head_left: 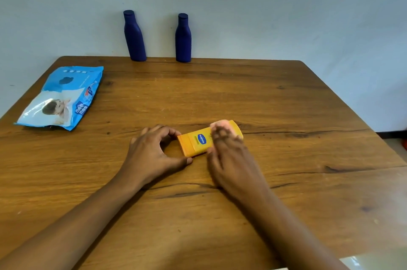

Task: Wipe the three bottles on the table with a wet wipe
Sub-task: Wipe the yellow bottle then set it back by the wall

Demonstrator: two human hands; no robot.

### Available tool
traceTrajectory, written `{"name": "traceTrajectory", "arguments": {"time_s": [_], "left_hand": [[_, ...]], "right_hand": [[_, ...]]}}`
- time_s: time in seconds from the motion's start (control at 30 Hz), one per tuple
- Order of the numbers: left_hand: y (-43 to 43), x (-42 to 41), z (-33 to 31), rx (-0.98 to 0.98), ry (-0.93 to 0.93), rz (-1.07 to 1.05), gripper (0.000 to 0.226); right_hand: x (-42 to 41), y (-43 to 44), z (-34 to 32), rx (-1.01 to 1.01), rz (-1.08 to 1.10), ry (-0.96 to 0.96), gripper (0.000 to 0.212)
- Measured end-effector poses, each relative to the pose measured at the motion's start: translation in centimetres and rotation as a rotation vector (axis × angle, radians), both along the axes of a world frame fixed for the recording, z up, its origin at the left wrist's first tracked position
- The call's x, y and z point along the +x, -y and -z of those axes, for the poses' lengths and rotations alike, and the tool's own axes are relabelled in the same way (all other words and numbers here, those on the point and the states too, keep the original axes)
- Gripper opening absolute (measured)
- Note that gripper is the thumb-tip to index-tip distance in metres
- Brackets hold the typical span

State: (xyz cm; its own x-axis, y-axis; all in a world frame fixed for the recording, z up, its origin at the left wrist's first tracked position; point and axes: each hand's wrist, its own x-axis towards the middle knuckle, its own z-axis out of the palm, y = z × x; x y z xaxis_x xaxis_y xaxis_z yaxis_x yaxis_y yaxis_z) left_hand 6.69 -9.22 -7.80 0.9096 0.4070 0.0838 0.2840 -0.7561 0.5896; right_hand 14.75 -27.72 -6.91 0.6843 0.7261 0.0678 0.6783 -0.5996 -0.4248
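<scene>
My left hand (154, 150), centre of frame: thumb and forefinger curled, pinching cap end of flat yellow plastic bottle (197, 140), which lies on its side on brown wooden bench (286, 104). My right hand (229, 155), blurred, lies over bottle's other end, pale wet wipe (220, 124) under fingers; cannot tell its grip. Two dark blue plastic bottles (134, 36) (183, 38) upright at bench's far edge, top centre, apart. Blue-and-white wipes pack (63, 97) flat, upper left.

Bare forearms (88, 214) — left hand (152, 153) and right hand (229, 159) bare too; right fingers (220, 135) blurred
</scene>
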Motion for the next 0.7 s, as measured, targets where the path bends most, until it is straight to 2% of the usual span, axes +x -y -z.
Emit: {"name": "traceTrajectory", "arguments": {"time_s": [0.07, 0.23, 0.3, 0.4, 0.57, 0.7], "left_hand": [[0.0, 0.1, -0.1, 0.008, -0.003, -0.007, 0.065], [-0.1, 0.1, 0.1, -0.006, 0.018, -0.011, 0.064], [0.0, 0.1, 0.0, -0.002, 0.022, -0.01, 0.07], [0.2, 0.4, -0.1, 0.01, 0.004, -0.018, 0.066], [0.0, 0.1, -0.1, -0.026, 0.047, -0.011, 0.061], [0.1, 0.3, -0.1, 0.016, 0.028, -0.008, 0.066]], "right_hand": [[0.2, -0.4, 0.1, -0.03, 0.043, 0.016, 0.059], [-3.5, -2.0, 0.2, -0.021, -0.216, -0.017, 0.058], [-1.0, -0.4, 0.4, -0.04, -0.134, -0.015, 0.056], [1.5, 0.4, 0.4, -0.09, 0.022, -0.023, 0.06], [-3.4, -2.2, 0.4, -0.052, -0.199, -0.029, 0.063], [1.3, 0.5, 0.5, -0.107, 0.013, -0.013, 0.062]]}}
